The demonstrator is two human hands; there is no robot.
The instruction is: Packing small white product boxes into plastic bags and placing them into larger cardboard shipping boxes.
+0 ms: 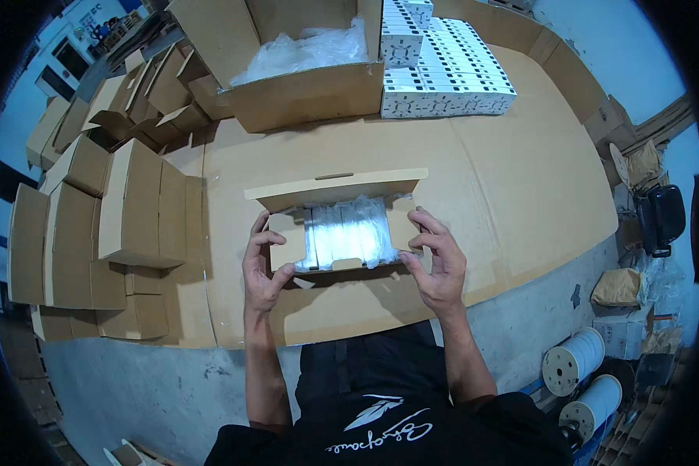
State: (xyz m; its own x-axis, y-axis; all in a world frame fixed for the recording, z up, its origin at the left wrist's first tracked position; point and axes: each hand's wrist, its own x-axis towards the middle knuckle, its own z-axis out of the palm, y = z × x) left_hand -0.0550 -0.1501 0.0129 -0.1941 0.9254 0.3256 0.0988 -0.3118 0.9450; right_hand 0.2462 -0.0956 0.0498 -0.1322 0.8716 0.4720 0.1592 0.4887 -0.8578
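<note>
A small brown cardboard box (289,227) sits in front of me on the cardboard-covered table, its long lid flap (335,186) raised along the far side. Inside lie several items in clear plastic wrap (348,231), side by side across the middle. My left hand (262,264) grips the left end, thumb at the near corner and fingers bent round the side. At the opposite end, my right hand (440,264) holds on in the same way, thumb on the near edge and fingers on the end panel. What exactly is wrapped cannot be made out.
Behind stands a large open carton (307,97) holding clear plastic bags (307,56). Beside it are rows of white printed boxes (450,74). Brown cartons (136,206) pile up on the left. Cable spools (573,361) stand on the floor at right, below the table's curved edge.
</note>
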